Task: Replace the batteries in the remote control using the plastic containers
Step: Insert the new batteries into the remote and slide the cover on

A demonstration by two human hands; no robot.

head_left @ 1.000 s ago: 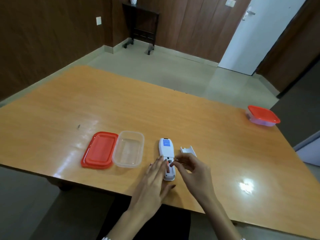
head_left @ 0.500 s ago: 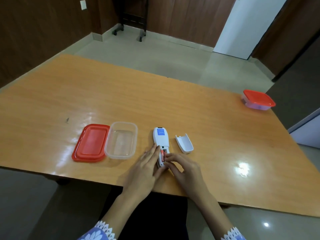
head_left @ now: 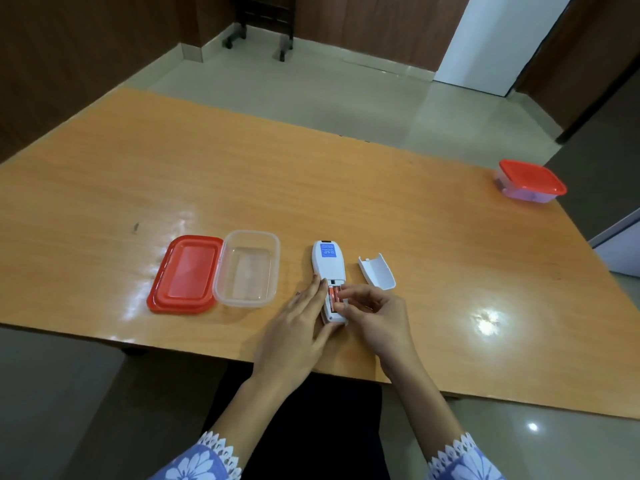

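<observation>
Remote [head_left: 328,261] face-down on table [head_left: 346,188], left hand [head_left: 294,336] flat steadying it, right hand [head_left: 374,315] fingertips pinching red battery [head_left: 335,295] in open compartment.

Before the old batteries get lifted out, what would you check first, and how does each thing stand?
1. Battery cover off and out of the way: ok, it lies on the table right of the remote.
2. Batteries exposed: ok, red cells show in the open bay.
3. Remote steadied: ok, the left hand rests against its side.
4. Right hand on a cell: cannot tell, its fingertips are at the bay but any grip is hidden.
5. Open container ready: ok, empty, its red lid beside it.
6. Closed container within reach: not ok, it sits at the far right corner.
</observation>
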